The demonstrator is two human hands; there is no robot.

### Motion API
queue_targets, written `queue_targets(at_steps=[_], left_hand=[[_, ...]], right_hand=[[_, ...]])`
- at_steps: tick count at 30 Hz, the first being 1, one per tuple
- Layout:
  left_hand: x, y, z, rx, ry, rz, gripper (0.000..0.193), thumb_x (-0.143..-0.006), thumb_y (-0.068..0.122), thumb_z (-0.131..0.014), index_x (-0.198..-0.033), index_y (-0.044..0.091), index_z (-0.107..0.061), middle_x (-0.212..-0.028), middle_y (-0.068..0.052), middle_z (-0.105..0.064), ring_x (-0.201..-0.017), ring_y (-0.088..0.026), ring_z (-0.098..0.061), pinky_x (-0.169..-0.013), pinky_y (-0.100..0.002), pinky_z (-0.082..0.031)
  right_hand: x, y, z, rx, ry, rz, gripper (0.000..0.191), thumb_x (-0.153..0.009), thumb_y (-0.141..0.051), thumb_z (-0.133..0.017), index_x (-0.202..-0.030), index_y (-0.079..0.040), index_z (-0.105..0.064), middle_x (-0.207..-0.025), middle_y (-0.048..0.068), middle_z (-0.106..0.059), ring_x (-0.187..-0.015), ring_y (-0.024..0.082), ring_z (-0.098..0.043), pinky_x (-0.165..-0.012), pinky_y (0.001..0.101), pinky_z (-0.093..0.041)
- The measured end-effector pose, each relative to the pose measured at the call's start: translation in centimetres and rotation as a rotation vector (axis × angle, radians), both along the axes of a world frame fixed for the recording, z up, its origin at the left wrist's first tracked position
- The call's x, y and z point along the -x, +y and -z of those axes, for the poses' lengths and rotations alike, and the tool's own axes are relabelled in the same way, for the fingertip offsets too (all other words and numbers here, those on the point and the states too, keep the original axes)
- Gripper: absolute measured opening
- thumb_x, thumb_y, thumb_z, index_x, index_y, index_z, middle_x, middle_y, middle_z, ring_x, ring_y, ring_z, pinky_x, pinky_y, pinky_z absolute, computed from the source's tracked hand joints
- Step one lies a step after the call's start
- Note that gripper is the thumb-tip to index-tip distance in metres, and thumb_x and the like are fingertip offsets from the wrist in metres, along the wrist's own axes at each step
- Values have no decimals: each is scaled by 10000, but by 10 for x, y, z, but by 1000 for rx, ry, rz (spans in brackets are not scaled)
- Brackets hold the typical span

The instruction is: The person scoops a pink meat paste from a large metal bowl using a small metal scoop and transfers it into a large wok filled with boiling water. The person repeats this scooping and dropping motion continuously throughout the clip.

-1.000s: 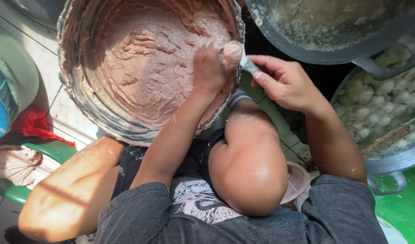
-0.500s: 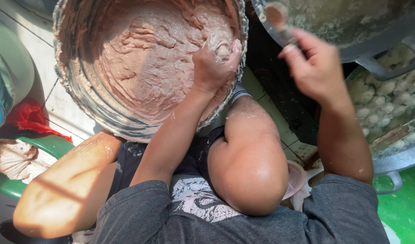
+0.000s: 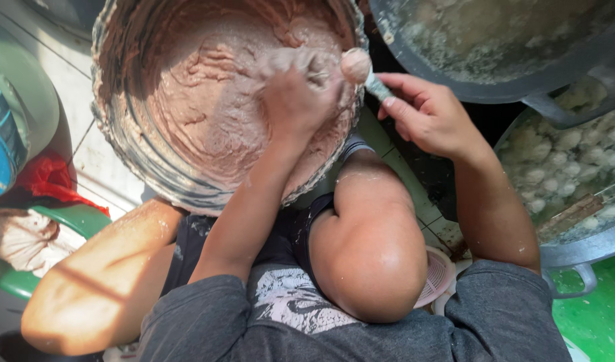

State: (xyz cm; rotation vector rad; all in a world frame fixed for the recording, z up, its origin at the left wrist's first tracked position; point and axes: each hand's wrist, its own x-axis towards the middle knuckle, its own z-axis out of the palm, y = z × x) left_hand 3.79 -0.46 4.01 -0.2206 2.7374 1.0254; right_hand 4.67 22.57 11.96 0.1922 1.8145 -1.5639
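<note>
A large metal bowl (image 3: 130,154) holds pinkish-brown paste (image 3: 214,100). My left hand (image 3: 297,94) is inside it at the right rim, smeared with paste and closed around a lump of it. My right hand (image 3: 431,117) holds a spoon (image 3: 374,84) just right of the bowl's rim. A round ball of paste (image 3: 356,65) sits on the spoon's tip, touching my left hand's fingers.
A dark pot (image 3: 522,60) of cloudy liquid stands at the top right. A metal pan (image 3: 575,167) with several pale balls in water sits at the right. My knees (image 3: 371,261) are below the bowl. A pink strainer (image 3: 433,278) lies on the floor; green and blue containers (image 3: 16,127) stand at left.
My right hand came back down from over the dark pot to the bowl's rim. The spoon now carries a fresh ball of paste beside my left hand.
</note>
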Motion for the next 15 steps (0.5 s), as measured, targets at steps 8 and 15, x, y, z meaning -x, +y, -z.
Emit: queue_targets(at_steps=[8,15], left_hand=[[-15,-10,9,-54,37,10,637,-777,524,-812,-1093,-19,-709,-1104,-272,-689,-1031,-409,-671,-942,-440,-535],[-15,5,6,-279,331,88,374,-890,346,-781,-1059,15,-742,-1039,-230,-722,-960,-395,-699,-880,-452,-557]], right_hand=[[37,52,42,-854,971,16,404,-981,13,-680,-1378,-26,-619,-1118,146,-714,-931,277,-709,-800,409,-558],[42,59,30,-940,993,52,236,-977,19,-715,-1199,-29,-653,-1099,137,-721,-951,302,-734,-833,423,-571]])
